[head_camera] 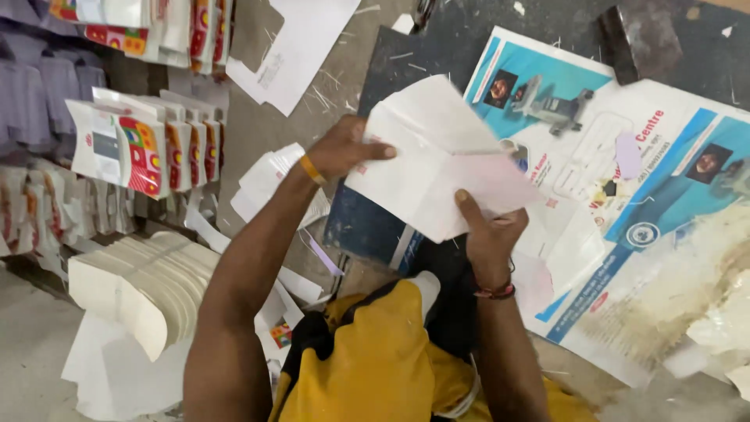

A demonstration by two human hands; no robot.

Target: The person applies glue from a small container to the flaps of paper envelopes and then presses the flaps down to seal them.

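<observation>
Item: folded white paper sheet [433, 160], raised over the counter's [437, 47] near left corner, our left hand [344, 148] pinching its left edge, right hand [488, 230] gripping the lower edge, apparently to steady the fold.

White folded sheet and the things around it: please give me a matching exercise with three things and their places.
Things:
1. white folded sheet
2. fanned stack of white sheets
3. blue and white poster

Places:
A. flat under the work, at right
B. held between left hand and right hand
C. on the floor, at left

Pairs: 1-B, 2-C, 3-A
</observation>
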